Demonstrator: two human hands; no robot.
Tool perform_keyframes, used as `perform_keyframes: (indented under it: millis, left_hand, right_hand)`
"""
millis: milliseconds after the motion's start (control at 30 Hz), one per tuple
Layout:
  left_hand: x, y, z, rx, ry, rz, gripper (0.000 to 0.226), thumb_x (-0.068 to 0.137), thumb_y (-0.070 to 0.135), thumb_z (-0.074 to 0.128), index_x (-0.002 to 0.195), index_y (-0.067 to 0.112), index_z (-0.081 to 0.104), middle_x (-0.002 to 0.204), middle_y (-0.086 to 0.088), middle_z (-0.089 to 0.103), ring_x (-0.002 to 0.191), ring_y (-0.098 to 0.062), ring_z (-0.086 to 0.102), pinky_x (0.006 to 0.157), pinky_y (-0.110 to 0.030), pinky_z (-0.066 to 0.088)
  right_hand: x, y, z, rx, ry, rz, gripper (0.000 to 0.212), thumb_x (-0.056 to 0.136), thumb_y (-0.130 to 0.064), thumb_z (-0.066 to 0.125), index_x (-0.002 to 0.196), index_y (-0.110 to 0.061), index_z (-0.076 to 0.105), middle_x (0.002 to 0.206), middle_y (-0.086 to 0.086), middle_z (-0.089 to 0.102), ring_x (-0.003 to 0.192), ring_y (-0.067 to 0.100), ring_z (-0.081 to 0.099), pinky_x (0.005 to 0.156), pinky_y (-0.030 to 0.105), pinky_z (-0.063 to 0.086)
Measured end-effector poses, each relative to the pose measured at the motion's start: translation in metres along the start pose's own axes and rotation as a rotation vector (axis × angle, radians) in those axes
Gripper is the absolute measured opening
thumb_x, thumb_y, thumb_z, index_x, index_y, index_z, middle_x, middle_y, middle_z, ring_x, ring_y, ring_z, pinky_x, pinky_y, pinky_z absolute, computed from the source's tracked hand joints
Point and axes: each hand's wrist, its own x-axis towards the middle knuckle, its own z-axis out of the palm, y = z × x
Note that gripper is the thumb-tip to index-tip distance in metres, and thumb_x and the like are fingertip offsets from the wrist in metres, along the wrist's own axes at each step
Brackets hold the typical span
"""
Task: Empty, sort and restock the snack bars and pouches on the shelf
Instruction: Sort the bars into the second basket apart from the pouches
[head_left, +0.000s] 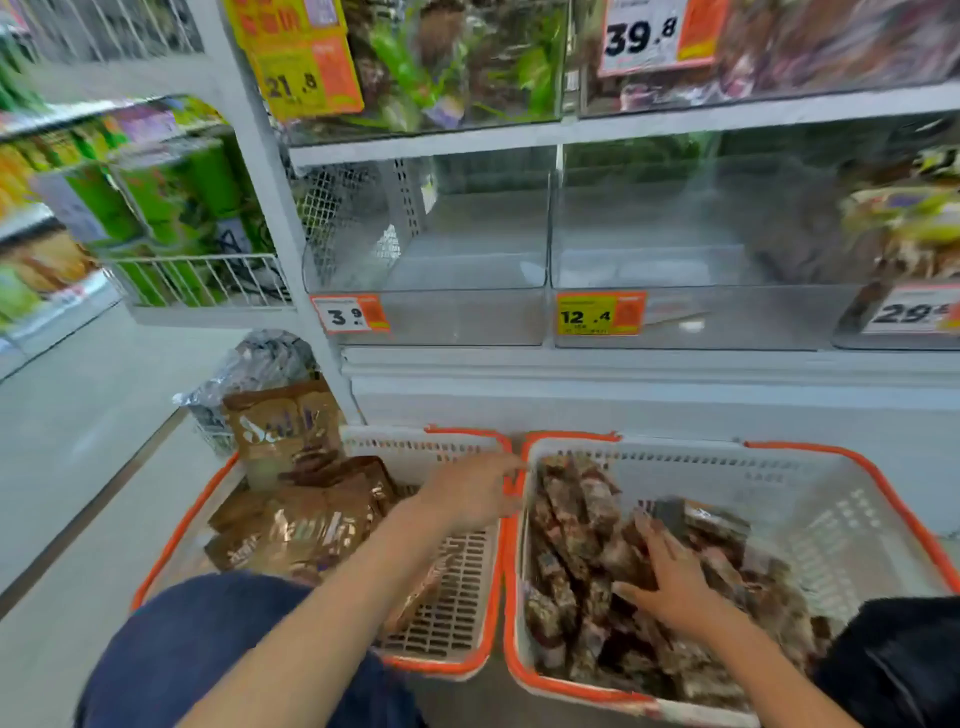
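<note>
Floor below shelf bins (426, 260): two baskets (831, 519) rim to rim.

- left hand (470, 491): bare, no glove, ring or watch visible
- right hand (670, 577): bare as well, nails look coated dark, blurred
- both forearms bare, no sleeves in frame
- dark blue trouser leg (208, 649) at 7 o'clock, plain fabric
- black garment (904, 660) at 4 o'clock, slight sheen, creased
</note>
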Motion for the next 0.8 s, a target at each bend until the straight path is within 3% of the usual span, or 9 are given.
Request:
perform_keyframes:
  millis: [67,167,233,267,333,433,533,700,800]
  left_hand:
    - [0.011,0.018,0.055,0.093,-0.050,-0.032,0.055,0.093,0.032,0.056,0.143,0.017,0.038,0.146,-0.007,0.041,0.135,-0.026,0.036,0.107,-0.035,0.032]
    - [0.017,0.032,0.125,0.069,-0.060,-0.133,0.072,0.093,0.025,0.050,0.153,0.015,0.010,0.158,-0.008,0.012,0.146,-0.025,0.012,0.117,-0.037,0.019]
    - [0.022,0.031,0.157,-0.034,-0.057,-0.275,0.083,0.093,0.025,0.049,0.152,0.015,-0.008,0.160,-0.010,-0.006,0.147,-0.026,0.001,0.120,-0.037,0.012]
    - [0.024,0.030,0.168,-0.083,-0.084,-0.332,0.088,0.093,0.028,0.051,0.151,0.014,-0.014,0.159,-0.012,-0.010,0.147,-0.028,0.002,0.119,-0.039,0.014]
    - [0.032,0.031,0.186,-0.097,-0.197,-0.375,0.098,0.089,0.039,0.053,0.149,0.011,-0.018,0.158,-0.015,-0.011,0.146,-0.031,0.006,0.118,-0.040,0.017]
    - [0.042,0.036,0.201,0.010,-0.333,-0.376,0.100,0.085,0.050,0.052,0.151,0.008,-0.009,0.158,-0.017,-0.007,0.145,-0.034,0.006,0.119,-0.045,0.010]
    - [0.050,0.045,0.205,0.035,-0.348,-0.297,0.090,0.086,0.041,0.051,0.152,0.010,-0.003,0.159,-0.016,-0.005,0.146,-0.034,0.001,0.120,-0.041,0.001]
    - [0.072,0.086,0.218,-0.042,-0.351,-0.111,0.088,0.082,0.032,0.059,0.153,0.019,0.009,0.158,-0.018,-0.005,0.146,-0.028,-0.011,0.116,-0.035,-0.009]
    - [0.081,0.095,0.215,-0.079,-0.312,-0.047,0.069,0.084,0.033,0.055,0.148,0.027,0.029,0.160,-0.011,-0.005,0.147,-0.021,-0.009,0.116,-0.036,-0.007]
  right_hand:
    - [0.001,0.004,0.009,0.004,-0.026,-0.021,0.097,0.087,-0.060,0.052,0.150,-0.026,-0.014,0.160,0.010,-0.010,0.147,0.031,-0.004,0.117,0.045,0.005]
    - [0.007,0.002,0.017,-0.108,0.125,-0.159,0.090,0.086,-0.057,0.055,0.142,-0.052,-0.015,0.153,-0.008,-0.030,0.144,0.028,-0.022,0.113,0.060,0.000]
    - [0.017,0.000,0.021,-0.205,0.146,-0.304,0.097,0.080,-0.051,0.062,0.139,-0.059,-0.014,0.151,-0.013,-0.030,0.142,0.028,-0.029,0.109,0.065,-0.009]
    - [0.023,-0.002,0.022,-0.290,0.122,-0.382,0.100,0.073,-0.050,0.067,0.141,-0.060,-0.006,0.155,-0.011,-0.022,0.143,0.029,-0.024,0.108,0.065,-0.012]
    - [0.034,-0.003,0.023,-0.449,0.048,-0.474,0.106,0.052,-0.054,0.074,0.143,-0.055,0.020,0.159,-0.006,0.014,0.145,0.033,0.007,0.107,0.064,-0.008]
    - [0.051,0.003,0.028,-0.501,0.062,-0.508,0.090,0.035,-0.058,0.072,0.122,-0.055,0.048,0.142,-0.011,0.048,0.132,0.036,0.044,0.101,0.068,0.003]
    - [0.054,0.012,0.029,-0.474,0.097,-0.429,0.069,0.040,-0.057,0.069,0.108,-0.055,0.057,0.134,-0.012,0.056,0.123,0.040,0.051,0.093,0.069,0.018]
    - [0.043,0.061,0.028,-0.439,0.196,-0.156,0.063,0.047,-0.024,0.085,0.104,-0.040,0.064,0.133,0.001,0.059,0.117,0.041,0.056,0.091,0.069,0.030]
    - [0.033,0.080,0.011,-0.346,0.246,0.169,0.045,0.063,-0.031,0.082,0.106,-0.030,0.069,0.143,0.010,0.048,0.137,0.039,0.033,0.095,0.071,0.031]
